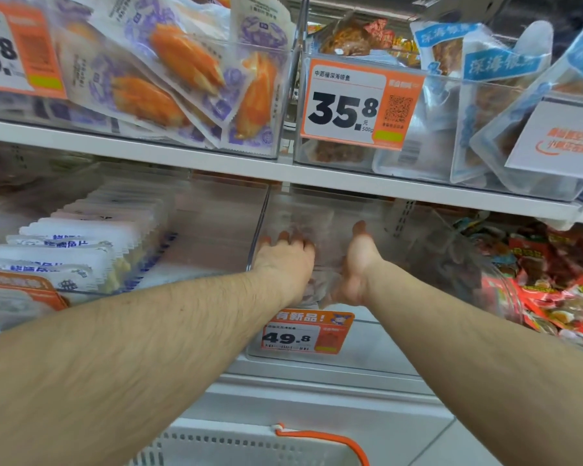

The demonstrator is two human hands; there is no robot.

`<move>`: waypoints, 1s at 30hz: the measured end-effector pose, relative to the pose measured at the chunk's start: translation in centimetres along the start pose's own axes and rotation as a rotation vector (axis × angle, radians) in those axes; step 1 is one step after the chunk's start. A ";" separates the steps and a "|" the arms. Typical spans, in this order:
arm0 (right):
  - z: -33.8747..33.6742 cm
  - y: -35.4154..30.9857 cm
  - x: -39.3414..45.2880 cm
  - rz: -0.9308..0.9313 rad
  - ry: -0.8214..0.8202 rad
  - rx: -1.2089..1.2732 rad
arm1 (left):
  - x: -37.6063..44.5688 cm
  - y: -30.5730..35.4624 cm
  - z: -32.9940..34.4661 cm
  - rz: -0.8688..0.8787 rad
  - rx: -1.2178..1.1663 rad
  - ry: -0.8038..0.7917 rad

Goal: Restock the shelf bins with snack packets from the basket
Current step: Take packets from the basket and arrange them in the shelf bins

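On the lower shelf, the left bin (122, 230) holds a full row of white packets (81, 240). Next, the middle clear bin (317, 344), tagged 49.8, looks nearly bare. Both arms reach into it: the left hand (283, 260) lies knuckles-up, fingers curled over blurred packets (312, 284); the right hand (357, 260) presses beside them, its grip unclear. Further right, red packets (559, 284) fill the next bin. The basket (249, 449) sits below, contents hidden. Restocking this bin seems barely begun.
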State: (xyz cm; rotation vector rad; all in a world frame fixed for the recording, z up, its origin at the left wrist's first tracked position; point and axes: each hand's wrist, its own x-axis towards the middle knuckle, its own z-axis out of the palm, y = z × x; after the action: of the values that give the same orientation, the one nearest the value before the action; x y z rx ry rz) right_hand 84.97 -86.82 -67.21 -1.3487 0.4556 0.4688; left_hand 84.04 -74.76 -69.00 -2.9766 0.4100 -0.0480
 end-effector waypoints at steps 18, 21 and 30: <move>-1.8 0.4 -4.1 -0.076 0.218 -0.264 | -0.9 -0.2 -2.8 -0.039 0.013 0.005; -1.9 0.8 -4.4 -0.063 0.167 -0.306 | -0.7 0.0 -2.3 -0.059 0.044 0.014; -1.3 0.7 -5.3 -0.061 0.144 -0.423 | -0.7 0.0 -2.7 -0.057 0.015 -0.031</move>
State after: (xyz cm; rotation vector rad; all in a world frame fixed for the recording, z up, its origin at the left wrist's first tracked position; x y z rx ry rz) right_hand 80.14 -88.32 -65.02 -1.8080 0.4466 0.4342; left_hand 83.26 -74.96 -66.31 -2.9699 0.3192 -0.0104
